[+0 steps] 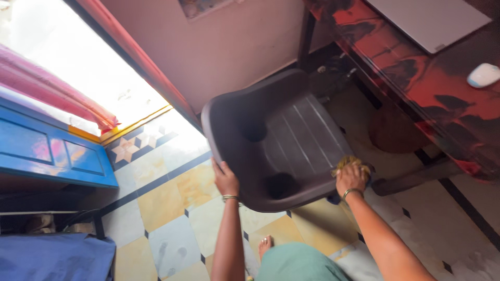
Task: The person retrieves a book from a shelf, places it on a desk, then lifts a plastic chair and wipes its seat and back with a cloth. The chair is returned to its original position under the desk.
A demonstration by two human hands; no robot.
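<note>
From the head camera I see a dark grey plastic chair tipped up off the tiled floor, its seat facing me, near the middle of the view beside a red-and-black desk. My left hand has its grip wrapped over the chair's left rim, fingers curled around the edge. My right hand is pressed together on a yellow cloth, holding it against the seat's lower right edge. Both wrists wear thin bangles. A bare foot rests on the floor below the chair. On the desk lie a white board and a small pale blue object. To the left stands a blue door, with a pink curtain above it.
</note>
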